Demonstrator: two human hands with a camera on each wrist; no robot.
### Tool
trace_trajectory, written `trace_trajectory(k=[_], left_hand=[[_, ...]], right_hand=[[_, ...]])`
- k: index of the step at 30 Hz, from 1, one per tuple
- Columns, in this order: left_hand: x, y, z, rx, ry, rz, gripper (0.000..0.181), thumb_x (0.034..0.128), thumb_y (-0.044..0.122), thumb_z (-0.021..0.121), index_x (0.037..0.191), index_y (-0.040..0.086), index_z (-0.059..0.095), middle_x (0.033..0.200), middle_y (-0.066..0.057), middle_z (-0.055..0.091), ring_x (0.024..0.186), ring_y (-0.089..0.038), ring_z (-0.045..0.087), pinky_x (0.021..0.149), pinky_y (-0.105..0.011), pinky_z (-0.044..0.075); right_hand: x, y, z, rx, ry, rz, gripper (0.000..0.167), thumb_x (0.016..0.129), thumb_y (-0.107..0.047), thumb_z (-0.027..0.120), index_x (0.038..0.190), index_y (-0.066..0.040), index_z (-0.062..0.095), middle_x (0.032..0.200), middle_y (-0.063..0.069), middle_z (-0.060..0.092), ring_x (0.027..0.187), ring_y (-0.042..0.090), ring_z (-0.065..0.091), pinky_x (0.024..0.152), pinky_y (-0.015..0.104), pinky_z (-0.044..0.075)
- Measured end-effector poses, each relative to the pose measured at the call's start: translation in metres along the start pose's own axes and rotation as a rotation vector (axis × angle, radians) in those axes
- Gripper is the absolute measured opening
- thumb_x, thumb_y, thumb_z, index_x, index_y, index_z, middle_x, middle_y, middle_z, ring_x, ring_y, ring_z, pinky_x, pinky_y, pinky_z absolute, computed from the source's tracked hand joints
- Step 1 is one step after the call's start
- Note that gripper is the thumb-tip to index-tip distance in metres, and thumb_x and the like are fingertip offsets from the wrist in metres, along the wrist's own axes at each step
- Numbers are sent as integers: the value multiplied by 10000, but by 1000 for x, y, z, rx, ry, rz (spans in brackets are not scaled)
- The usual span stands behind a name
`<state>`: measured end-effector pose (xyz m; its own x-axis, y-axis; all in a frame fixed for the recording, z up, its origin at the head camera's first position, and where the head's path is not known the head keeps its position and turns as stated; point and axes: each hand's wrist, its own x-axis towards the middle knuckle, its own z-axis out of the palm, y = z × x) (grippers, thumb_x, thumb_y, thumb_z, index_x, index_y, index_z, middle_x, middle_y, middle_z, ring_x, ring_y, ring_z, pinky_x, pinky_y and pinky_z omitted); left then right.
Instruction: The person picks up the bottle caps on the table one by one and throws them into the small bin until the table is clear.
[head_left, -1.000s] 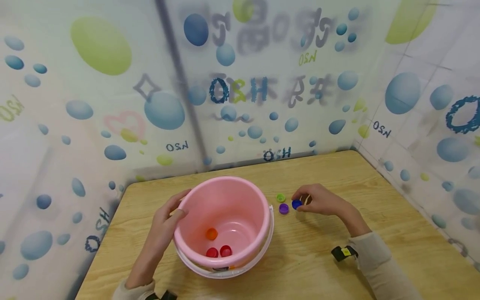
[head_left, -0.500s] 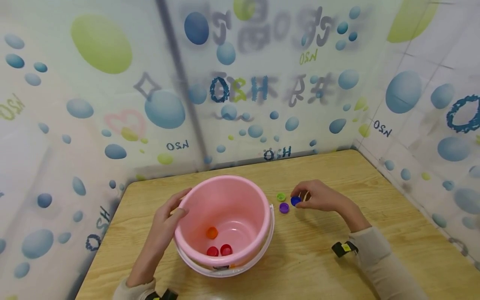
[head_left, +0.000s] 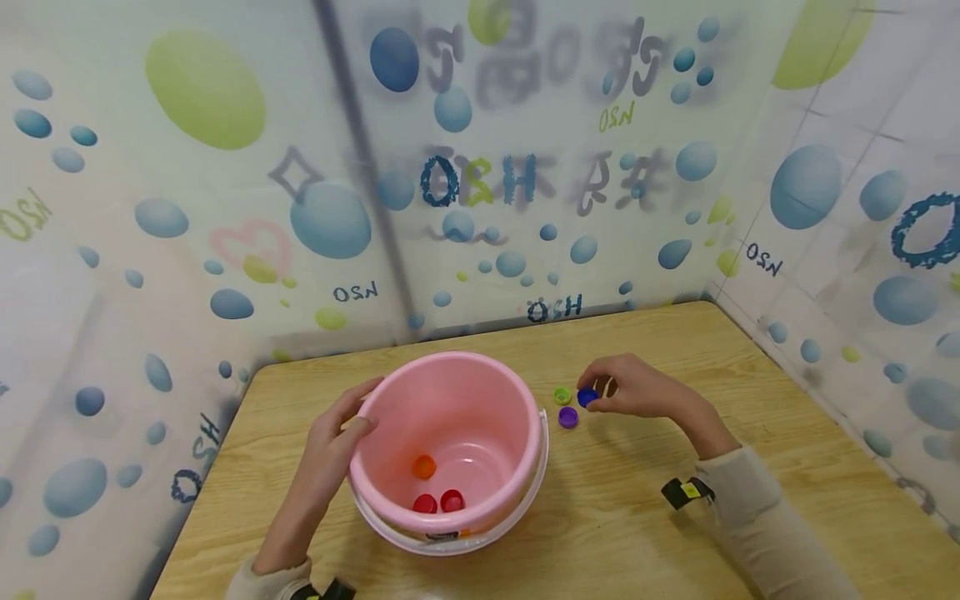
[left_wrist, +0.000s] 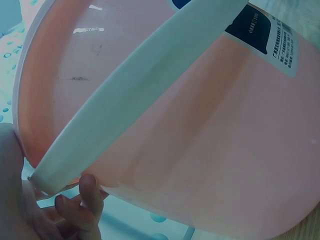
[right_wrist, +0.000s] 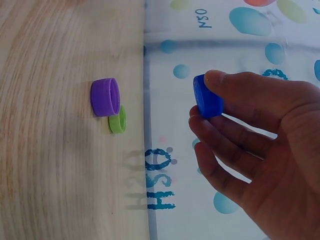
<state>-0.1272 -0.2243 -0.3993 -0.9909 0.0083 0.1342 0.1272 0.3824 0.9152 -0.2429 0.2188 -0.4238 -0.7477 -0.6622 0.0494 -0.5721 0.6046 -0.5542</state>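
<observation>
- Slipping is the main risk for the blue cap, which is pinched between the thumb and fingers of the right hand near the purple and green ones; smooth plastic held near its edge could twist out if the pinch eases.
- Just beside it, the purple cap and the green cap lie on the table; a low sideways sweep could knock either one, since the fingertips are so near.
- Farther out stands the pink bucket, with an orange cap and two red caps inside. The left hand clamps its rim, thumb over the edge; an uneven pull there could tip it and make those caps slide.
- Along the near side hangs the white handle; a sleeve catching it might jerk the bucket.
</observation>
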Motion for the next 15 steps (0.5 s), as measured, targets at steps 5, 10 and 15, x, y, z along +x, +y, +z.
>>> trace_trajectory(k=[5,10,15], left_hand=[[0,0,0,4,0,-1,447,1041,167,490,1480,201,564,1377,-173,640,1085,-260,708,817,-222,592],[0,0,0,14,1,0,450,1038,167,489,1482,198,563,1386,-170,638,1107,-282,698,823,-219,589],[0,1,0,17,1,-1,452,1038,172,490,1484,197,560,1380,-170,640,1102,-288,698,820,-222,591]], right_hand=[[1,-5,-4,-12,2,-9,252,916,-175,767,1147,-82,728,1079,30,735,880,80,668,789,245,590],[4,-7,-7,-24,0,-18,260,922,-191,766,1152,-75,727,1076,26,736,879,79,668,787,263,599],[5,-12,-12,-31,2,-22,248,920,-183,766,1146,-89,730,1072,23,738,883,82,671,792,276,606]])
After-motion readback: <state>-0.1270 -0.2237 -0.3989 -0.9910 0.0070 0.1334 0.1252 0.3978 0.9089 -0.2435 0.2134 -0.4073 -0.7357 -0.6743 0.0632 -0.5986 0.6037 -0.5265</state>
